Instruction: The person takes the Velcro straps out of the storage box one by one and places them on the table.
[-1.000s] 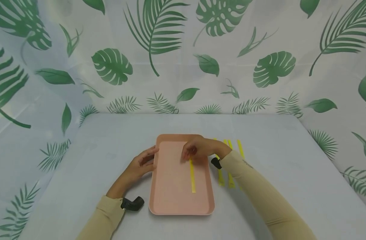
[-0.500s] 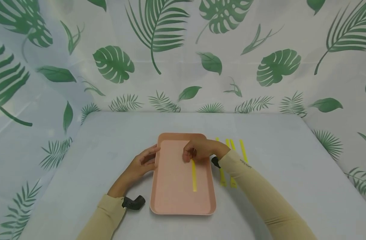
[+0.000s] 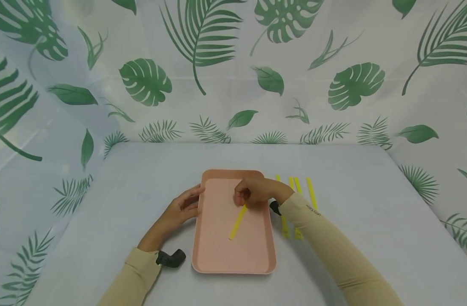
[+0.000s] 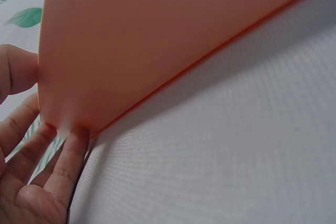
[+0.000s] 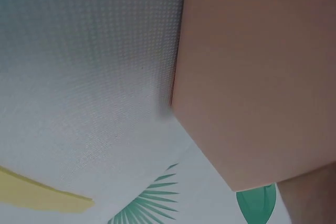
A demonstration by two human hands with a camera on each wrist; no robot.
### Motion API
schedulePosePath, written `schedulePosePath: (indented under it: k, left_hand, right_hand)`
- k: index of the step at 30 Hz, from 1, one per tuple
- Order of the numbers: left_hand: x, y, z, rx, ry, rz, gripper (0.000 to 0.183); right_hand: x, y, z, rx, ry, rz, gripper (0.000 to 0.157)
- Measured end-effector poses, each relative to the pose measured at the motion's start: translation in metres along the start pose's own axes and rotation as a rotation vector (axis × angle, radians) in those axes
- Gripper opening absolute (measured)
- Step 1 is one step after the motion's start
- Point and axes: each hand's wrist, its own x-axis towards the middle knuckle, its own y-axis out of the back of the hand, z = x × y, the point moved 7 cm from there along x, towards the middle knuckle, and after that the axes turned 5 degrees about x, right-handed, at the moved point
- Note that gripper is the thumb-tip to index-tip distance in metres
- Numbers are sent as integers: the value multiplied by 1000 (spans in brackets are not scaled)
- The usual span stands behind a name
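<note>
A pink rectangular tray (image 3: 233, 259) lies lengthwise in front of me in the head view. My left hand (image 3: 181, 210) holds its left rim; in the left wrist view one digit reaches over the rim while other fingertips (image 4: 77, 135) press the outer wall. Above the tray's upper right part, my right hand (image 3: 254, 190) pinches one end of a slim flat yellow strip (image 3: 238, 223). The strip slants down and left over the tray floor, its pinched end hidden by the curled fingers. The right wrist view shows the tray's outer wall (image 5: 252, 77), not the grip.
Several similar yellow strips (image 3: 310, 191) lie side by side right of the tray, partly behind the right forearm; some near ends look wider and notched. One strip (image 5: 42, 190) shows in the right wrist view. A leaf-printed cloth (image 3: 226, 93) surrounds the white table (image 3: 141, 170).
The near end of the held strip has swung left, from almost straight to a slant. Both hands stay about where they were, and the whole head view has shifted slightly.
</note>
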Motion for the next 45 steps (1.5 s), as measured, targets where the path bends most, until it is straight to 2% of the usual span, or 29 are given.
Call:
schedulePosePath:
  k: [5, 11, 15, 19, 22, 31, 39, 45]
  left_hand:
    - [0, -1, 0, -1, -9, 1, 66]
    - [0, 0, -1, 10, -5, 7, 66]
    - [-1, 0, -1, 14, -3, 10, 66]
    - [-1, 0, -1, 16, 1, 13, 66]
    - [-1, 0, -1, 19, -2, 15, 66]
    - [0, -1, 0, 18, 0, 11, 66]
    - [0, -1, 2, 19, -2, 18, 66]
    - [1, -1, 1, 22, -5, 14, 66]
  right_hand:
    - [-3, 0, 0, -19, -6, 23, 25]
    - [-5, 4, -3, -8, 55, 66, 27]
    - [-9, 9, -5, 63, 69, 127, 30]
    - [-13, 15, -5, 136, 45, 184, 17]
    - [-16, 20, -8, 150, 39, 227, 12]
    - [-28, 32, -21, 222, 84, 351, 11]
    - [-39, 39, -27, 292, 110, 427, 6]
    - [-49, 41, -28, 409, 124, 472, 6]
